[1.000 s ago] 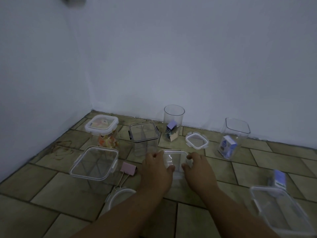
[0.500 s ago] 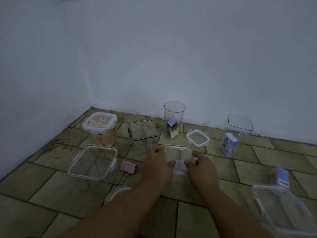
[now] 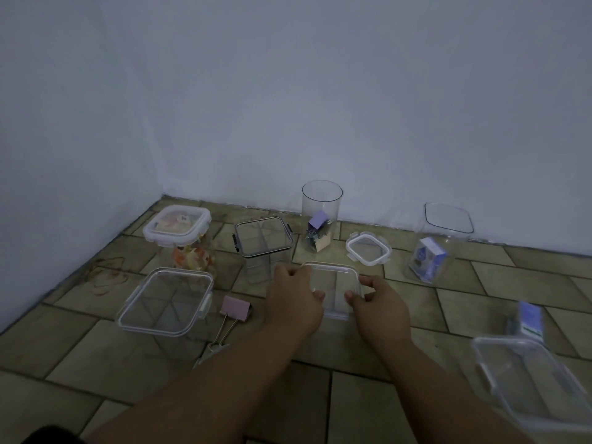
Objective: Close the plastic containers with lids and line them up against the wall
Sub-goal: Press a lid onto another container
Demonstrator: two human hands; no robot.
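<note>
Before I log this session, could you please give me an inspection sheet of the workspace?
Surface: tiled floor.
Job's things: centre container held; white-lidded container, dark-rimmed container and large container lidded; round jar open; loose lid on the floor.
Clutter: pink binder clip; blue box.
Hands: left hand and right hand each have a grip on the centre container's edges.
Cables: nothing seen.
Surroundings: plain wall behind and to the left.
</note>
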